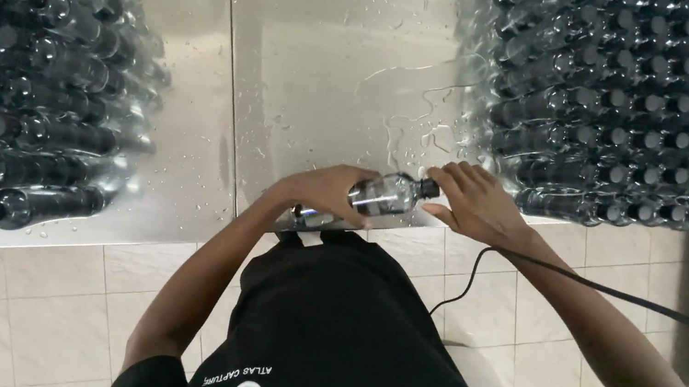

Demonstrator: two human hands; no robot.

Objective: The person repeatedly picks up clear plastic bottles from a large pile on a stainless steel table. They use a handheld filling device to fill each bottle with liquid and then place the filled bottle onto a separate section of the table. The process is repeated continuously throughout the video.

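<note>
The left hand [328, 191] is wrapped around the body of a small clear bottle [385, 194] and holds it lying on its side, just above the near edge of the wet metal tabletop [340, 53]. The right hand [475, 202] is closed with its fingers on the dark cap [429, 187] at the neck of the bottle, so both hands are grasping the same bottle, one at each end.

To do this well, I think the left hand must keep the body firm without squeezing, because the wall looks thin and slippery from water. The right hand should grip the cap with the fingertips and keep it straight on the neck. It is good to keep the bottle over the tabletop, not over the tiled floor [45, 311].

The bottle is transparent, round, with bright reflections on the side, and it seems to have liquid inside, but I cannot tell how much. Its cap is black.

Far to the left of the left hand lies a big stack of similar bottles [12, 63], and just beyond the right hand lies another stack [648, 104]. A thin black cable [626, 297] passes over the right forearm.
</note>
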